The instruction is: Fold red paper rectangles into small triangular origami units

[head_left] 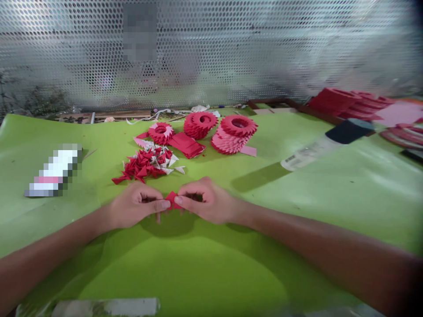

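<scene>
A small red piece of folded paper [172, 198] is pinched between my two hands, just above the green tabletop. The thumb and fingers of my left hand [137, 204] close on its left side. My right hand [206, 200] grips its right side in the same way. Just beyond my left hand lies a loose pile of folded paper triangles [145, 164], red at the front and white behind. A stack of flat red paper pieces [187, 144] rests behind the held piece.
Behind stand a small folded-paper ring [161, 132], a red paper ring stack [200, 124] and a red-and-pink one [233, 136]. A bottle with a dark cap [313, 152] is at right. A blurred-out flat object [54, 169] lies left. A perforated metal screen [211, 53] closes the back.
</scene>
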Action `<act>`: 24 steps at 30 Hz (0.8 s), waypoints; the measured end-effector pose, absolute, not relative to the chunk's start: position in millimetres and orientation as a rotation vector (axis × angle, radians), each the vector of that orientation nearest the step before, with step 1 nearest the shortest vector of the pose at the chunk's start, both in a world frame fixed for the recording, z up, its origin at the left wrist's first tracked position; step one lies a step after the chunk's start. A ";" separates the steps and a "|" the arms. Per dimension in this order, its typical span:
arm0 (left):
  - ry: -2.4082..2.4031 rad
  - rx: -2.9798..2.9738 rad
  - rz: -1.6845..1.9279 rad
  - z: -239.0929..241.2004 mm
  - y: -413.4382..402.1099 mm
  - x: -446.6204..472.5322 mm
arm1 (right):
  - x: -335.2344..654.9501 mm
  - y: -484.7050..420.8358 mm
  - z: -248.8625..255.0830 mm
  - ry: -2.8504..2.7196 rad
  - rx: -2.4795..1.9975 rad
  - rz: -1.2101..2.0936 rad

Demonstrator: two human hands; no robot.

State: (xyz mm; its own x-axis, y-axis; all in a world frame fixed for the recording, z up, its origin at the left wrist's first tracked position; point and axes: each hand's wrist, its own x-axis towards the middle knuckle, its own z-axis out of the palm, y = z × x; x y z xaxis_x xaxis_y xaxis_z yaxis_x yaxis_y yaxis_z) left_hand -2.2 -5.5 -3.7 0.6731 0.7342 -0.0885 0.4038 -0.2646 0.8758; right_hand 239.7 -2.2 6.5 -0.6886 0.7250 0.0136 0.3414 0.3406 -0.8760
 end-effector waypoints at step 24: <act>0.795 2.685 0.943 -9.4 -7.6 0.5 | 241.1 -5.9 2.2 -2.311 -0.824 1.197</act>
